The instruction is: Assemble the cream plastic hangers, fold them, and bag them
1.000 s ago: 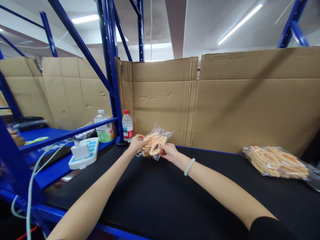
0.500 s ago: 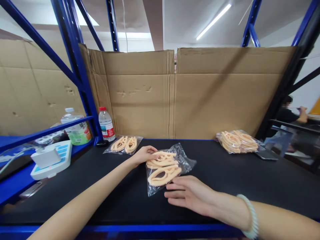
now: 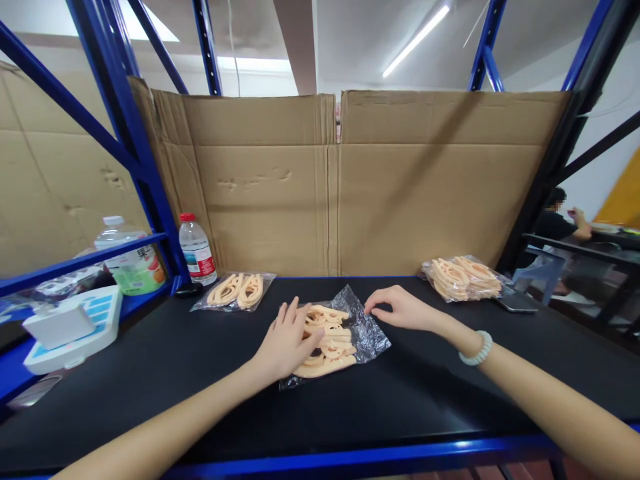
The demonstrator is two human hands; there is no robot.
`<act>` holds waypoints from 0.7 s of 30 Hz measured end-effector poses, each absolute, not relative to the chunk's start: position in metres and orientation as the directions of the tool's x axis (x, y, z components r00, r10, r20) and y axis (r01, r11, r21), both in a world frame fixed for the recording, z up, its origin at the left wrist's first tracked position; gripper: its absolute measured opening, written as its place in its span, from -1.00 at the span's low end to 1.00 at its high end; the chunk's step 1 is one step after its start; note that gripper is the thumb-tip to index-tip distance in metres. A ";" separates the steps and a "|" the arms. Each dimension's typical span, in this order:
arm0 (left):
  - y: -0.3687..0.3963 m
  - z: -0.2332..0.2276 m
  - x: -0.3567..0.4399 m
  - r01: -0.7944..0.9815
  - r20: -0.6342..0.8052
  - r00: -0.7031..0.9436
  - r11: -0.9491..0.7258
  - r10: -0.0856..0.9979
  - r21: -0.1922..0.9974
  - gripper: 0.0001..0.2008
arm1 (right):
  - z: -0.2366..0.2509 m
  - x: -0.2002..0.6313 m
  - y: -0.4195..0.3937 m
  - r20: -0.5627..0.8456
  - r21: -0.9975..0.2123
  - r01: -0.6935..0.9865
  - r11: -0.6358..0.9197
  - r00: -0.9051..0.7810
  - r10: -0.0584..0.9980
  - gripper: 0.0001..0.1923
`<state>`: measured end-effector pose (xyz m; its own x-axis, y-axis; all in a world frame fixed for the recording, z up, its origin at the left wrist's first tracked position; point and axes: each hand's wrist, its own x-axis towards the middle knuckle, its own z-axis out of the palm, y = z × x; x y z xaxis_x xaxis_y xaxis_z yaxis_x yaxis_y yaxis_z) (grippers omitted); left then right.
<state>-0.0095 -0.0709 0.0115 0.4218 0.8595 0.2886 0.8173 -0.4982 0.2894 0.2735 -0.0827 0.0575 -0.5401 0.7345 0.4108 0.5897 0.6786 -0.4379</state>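
Note:
A clear plastic bag of peach-coloured loop-shaped parts [image 3: 335, 337] lies flat on the black tabletop [image 3: 400, 393] in front of me. My left hand [image 3: 287, 340] rests palm-down on the bag's left part, fingers spread over the parts. My right hand [image 3: 400, 310] is at the bag's upper right corner, fingertips curled and pinching the loose plastic there. A white bead bracelet [image 3: 476, 349] is on my right wrist.
A second small bag of the same parts [image 3: 235, 291] lies at the back left, and a fuller bag [image 3: 463, 277] at the back right beside a dark phone [image 3: 515, 303]. Two bottles [image 3: 196, 248] [image 3: 127, 257], a white power strip [image 3: 70, 323] sit left. Cardboard walls [image 3: 350, 193] stand behind. Another person sits far right.
The view swung right. One bag was left at the back left. My left hand moved onto the near bag and pressed it flat; my right hand moved from its near edge to its far right corner.

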 end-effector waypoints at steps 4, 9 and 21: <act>-0.080 0.003 -0.006 0.824 0.208 0.485 -0.524 0.849 0.216 -0.22 | 0.041 0.271 -0.083 0.413 -0.211 0.642 0.737 -0.625 0.662 -0.81; -0.055 0.010 -0.012 0.625 0.192 0.709 -0.731 0.678 0.274 -0.31 | 0.030 0.269 -0.100 0.398 -0.058 0.657 0.751 -0.675 0.621 -0.87; -0.046 -0.003 -0.023 0.572 0.276 0.642 -0.687 0.715 0.449 -0.46 | 0.011 0.266 -0.127 0.444 0.136 0.616 0.776 -0.739 0.508 -0.60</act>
